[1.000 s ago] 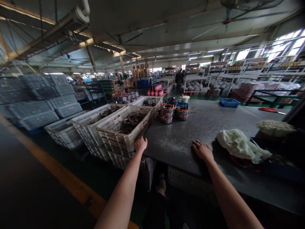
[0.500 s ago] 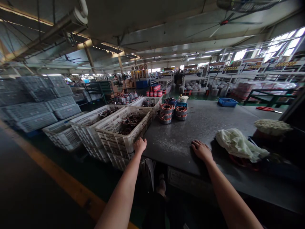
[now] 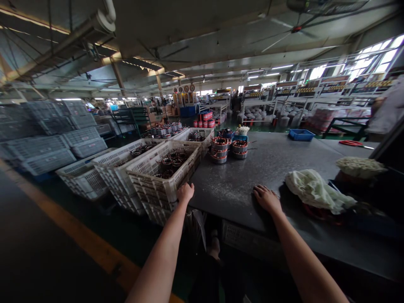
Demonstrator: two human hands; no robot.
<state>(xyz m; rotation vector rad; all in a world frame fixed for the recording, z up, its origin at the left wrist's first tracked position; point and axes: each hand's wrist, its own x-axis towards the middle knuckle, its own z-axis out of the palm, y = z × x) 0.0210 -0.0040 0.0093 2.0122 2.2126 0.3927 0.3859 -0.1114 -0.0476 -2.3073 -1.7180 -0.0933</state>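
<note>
The left hand (image 3: 185,192) gripped the near corner rim of the white plastic crate (image 3: 164,174), which stood against the left edge of the grey worktable (image 3: 271,164) and held wound motor stators (image 3: 172,162). The right hand (image 3: 267,198) lay flat and released on the worktable, just left of a crumpled white cloth (image 3: 314,190). Judged from that single-corner hold, a hard tug could have tilted the loaded crate off its stack and spilled stators. Farther along the worktable stood stacked stators (image 3: 229,149), and beyond them a blue tray (image 3: 301,135).
</note>
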